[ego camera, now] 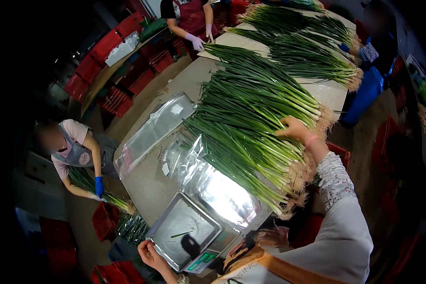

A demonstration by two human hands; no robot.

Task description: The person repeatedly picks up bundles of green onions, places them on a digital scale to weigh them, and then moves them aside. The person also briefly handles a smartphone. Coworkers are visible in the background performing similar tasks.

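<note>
My right hand (295,130) lies on the pale stems of a broad heap of spring onions (248,110), thumb and fingers spread across the stalks. Whether those fingers close round any stalks cannot be made out. The heap's dark green leaves point left and its bushy roots (298,175) hang at the table's right edge. At the near corner of a digital scale with a steel pan (184,227), my left hand (151,255) is raised, loosely curled and holding nothing visible. A green leaf scrap (181,234) sits in the pan. Clear plastic bags (220,191) lie between scale and heap.
More spring onions (305,56) cover the table's far end, where a person in purple gloves (197,42) and another in blue gloves (345,48) stand. At left, a person bends with a spring onion bundle (115,200). Red crates (106,220) surround the table (142,191).
</note>
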